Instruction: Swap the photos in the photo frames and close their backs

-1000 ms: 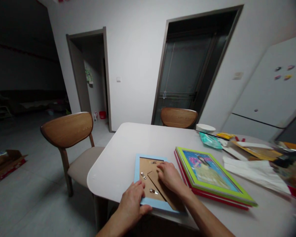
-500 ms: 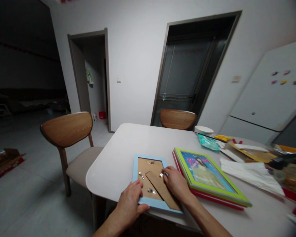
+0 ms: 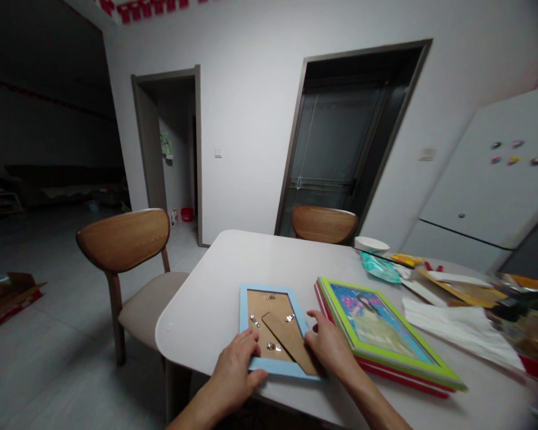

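A light blue picture frame (image 3: 245, 310) lies face down near the front edge of a white table (image 3: 269, 257), its brown backing board with small metal clips and a cardboard stand showing. My left hand (image 3: 235, 370) grips the frame's near left corner, thumb under the edge and fingers curled on top. My right hand (image 3: 329, 349) holds the frame's right edge, fingers bent around it. Just right of it lies a green picture frame (image 3: 385, 334) with a picture of a figure, stacked on a red frame (image 3: 399, 370).
White cloth or paper (image 3: 461, 325), a teal packet (image 3: 379, 267), a white bowl (image 3: 371, 243) and cluttered items fill the table's right side. Wooden chairs stand at the left (image 3: 125, 245) and far side (image 3: 323, 224). A cardboard box (image 3: 4, 292) lies on the floor, a white fridge (image 3: 493, 185) at right.
My right hand has moved off the backing board's clips to the frame's right edge. The left hand has stayed on the near left corner. The camera has tilted slightly.
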`<state>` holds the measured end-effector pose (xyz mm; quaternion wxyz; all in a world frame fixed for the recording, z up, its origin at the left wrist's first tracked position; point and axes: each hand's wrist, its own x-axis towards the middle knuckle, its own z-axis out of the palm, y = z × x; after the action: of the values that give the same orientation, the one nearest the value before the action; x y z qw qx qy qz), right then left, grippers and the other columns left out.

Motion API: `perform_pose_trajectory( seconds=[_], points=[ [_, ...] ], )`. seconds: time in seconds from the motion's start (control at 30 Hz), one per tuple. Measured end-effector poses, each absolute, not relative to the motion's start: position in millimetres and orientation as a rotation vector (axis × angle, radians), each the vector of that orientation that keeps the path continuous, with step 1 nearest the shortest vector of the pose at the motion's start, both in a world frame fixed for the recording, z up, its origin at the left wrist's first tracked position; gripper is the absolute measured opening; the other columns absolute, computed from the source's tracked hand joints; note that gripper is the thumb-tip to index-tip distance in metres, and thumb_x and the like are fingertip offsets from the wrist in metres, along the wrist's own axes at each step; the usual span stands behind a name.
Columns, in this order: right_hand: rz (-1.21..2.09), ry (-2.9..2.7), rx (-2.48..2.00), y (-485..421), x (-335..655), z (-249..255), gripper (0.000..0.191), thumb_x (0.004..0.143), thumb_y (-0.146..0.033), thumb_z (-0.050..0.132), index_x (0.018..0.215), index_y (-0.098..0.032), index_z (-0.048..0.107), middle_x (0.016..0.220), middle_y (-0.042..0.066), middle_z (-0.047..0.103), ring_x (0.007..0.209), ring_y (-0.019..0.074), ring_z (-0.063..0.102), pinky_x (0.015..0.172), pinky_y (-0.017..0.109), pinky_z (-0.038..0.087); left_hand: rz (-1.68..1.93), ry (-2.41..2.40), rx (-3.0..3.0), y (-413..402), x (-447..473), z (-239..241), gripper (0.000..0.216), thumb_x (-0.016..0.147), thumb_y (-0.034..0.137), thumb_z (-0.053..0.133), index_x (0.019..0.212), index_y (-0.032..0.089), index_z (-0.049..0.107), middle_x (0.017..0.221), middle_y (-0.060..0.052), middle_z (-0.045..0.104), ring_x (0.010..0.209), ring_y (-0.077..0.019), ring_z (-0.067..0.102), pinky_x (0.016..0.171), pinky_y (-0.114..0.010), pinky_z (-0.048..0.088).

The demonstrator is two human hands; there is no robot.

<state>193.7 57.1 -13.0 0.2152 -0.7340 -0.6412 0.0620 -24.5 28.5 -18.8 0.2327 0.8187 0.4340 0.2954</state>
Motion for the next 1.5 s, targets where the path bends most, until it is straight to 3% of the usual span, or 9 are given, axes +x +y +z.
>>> perform_pose_trajectory(
  seconds=[0.1, 0.3, 0.5, 0.8, 0.97, 1.1, 1.2, 1.33, 1.5],
  points=[
    [0.102, -1.926, -1.939, 50.1, 188.0, -9.7, 0.035, 0.070, -0.028, 0.042, 0.097, -0.013, 0.058, 0.095, 0.011, 0.057, 0.087, 0.0200, 0.052, 0.077, 0.027, 0.036, 0.806, 1.209, 2.222, 30.1, -24.1, -18.7, 0.024, 0.061, 0.015, 0.059, 0.083, 0.019, 0.054, 0.115, -0.004, 0.051, 0.115, -0.0199, 0.037, 0.097, -0.033, 0.029],
    [-0.073, -2.082, -1.966, 41.5, 176.3, -6.4, 0.030, 0.070, -0.043, 0.044, 0.074, -0.021, 0.064, 0.083, 0.008, 0.058, 0.083, 0.0230, 0.049, 0.068, 0.031, 0.034, 0.793, 1.214, 2.200, 30.9, -25.2, -21.4, 0.030, 0.061, 0.017, 0.058, 0.091, 0.018, 0.053, 0.117, -0.007, 0.049, 0.115, -0.0204, 0.036, 0.098, -0.033, 0.027],
    [-0.037, -2.103, -1.946, 46.3, 163.9, -6.5, 0.036, 0.069, -0.040, 0.047, 0.098, -0.020, 0.057, 0.086, 0.008, 0.059, 0.082, 0.0220, 0.050, 0.070, 0.030, 0.035, 0.772, 1.212, 2.223, 31.5, -28.1, -21.0, 0.024, 0.060, 0.016, 0.058, 0.084, 0.017, 0.053, 0.121, -0.008, 0.045, 0.117, -0.0201, 0.034, 0.099, -0.032, 0.026],
    [0.184, -1.937, -1.911, 46.5, 164.3, 9.0, 0.039, 0.066, -0.031, 0.047, 0.100, -0.015, 0.057, 0.085, 0.008, 0.056, 0.077, 0.0179, 0.054, 0.070, 0.025, 0.039, 0.983, 1.141, 2.042, 34.4, -25.8, -14.5, 0.035, 0.063, 0.016, 0.055, 0.097, 0.016, 0.049, 0.123, -0.009, 0.042, 0.114, -0.0208, 0.036, 0.096, -0.032, 0.028],
    [0.263, -1.924, -1.753, 35.8, 146.1, 36.8, 0.039, 0.066, -0.034, 0.048, 0.099, -0.015, 0.058, 0.086, 0.007, 0.057, 0.078, 0.0180, 0.054, 0.073, 0.027, 0.040, 1.225, 1.101, 1.539, 52.6, -20.9, -5.8, 0.036, 0.069, 0.017, 0.047, 0.106, 0.017, 0.043, 0.099, -0.006, 0.057, 0.089, -0.0185, 0.055, 0.079, -0.030, 0.042],
    [0.346, -1.897, -1.612, 38.1, 146.9, 36.8, 0.040, 0.075, -0.038, 0.039, 0.105, -0.016, 0.053, 0.094, 0.009, 0.057, 0.079, 0.0168, 0.055, 0.070, 0.026, 0.042, 1.258, 1.052, 1.234, 64.6, -42.5, -5.8, 0.036, 0.068, 0.017, 0.046, 0.104, 0.016, 0.041, 0.089, -0.003, 0.060, 0.073, -0.0151, 0.059, 0.065, -0.025, 0.046],
    [0.235, -1.871, -1.804, 48.9, 166.6, 19.0, 0.044, 0.076, -0.034, 0.038, 0.111, -0.009, 0.049, 0.100, 0.014, 0.056, 0.085, 0.0194, 0.055, 0.075, 0.029, 0.040, 1.232, 1.136, 1.211, 67.5, -72.9, -9.1, 0.037, 0.066, 0.015, 0.047, 0.103, 0.016, 0.040, 0.081, -0.002, 0.061, 0.062, -0.0130, 0.059, 0.057, -0.023, 0.046],
    [0.107, -1.885, -2.067, 59.7, 187.7, -6.2, 0.048, 0.073, -0.030, 0.043, 0.113, -0.005, 0.045, 0.100, 0.018, 0.056, 0.093, 0.0242, 0.052, 0.079, 0.032, 0.037, 1.162, 1.260, 1.256, 69.9, -108.6, -13.5, 0.035, 0.065, 0.016, 0.047, 0.099, 0.015, 0.042, 0.074, -0.001, 0.062, 0.057, -0.0131, 0.059, 0.052, -0.022, 0.044],
    [0.251, -1.780, -2.099, 63.9, 186.4, -13.2, 0.048, 0.066, -0.019, 0.046, 0.112, -0.004, 0.046, 0.096, 0.021, 0.058, 0.088, 0.0268, 0.054, 0.074, 0.034, 0.037, 1.095, 1.453, 1.452, 80.3, -132.3, -17.7, 0.031, 0.064, 0.017, 0.050, 0.094, 0.015, 0.049, 0.064, 0.002, 0.059, 0.056, -0.0148, 0.057, 0.054, -0.024, 0.044]
  ],
)
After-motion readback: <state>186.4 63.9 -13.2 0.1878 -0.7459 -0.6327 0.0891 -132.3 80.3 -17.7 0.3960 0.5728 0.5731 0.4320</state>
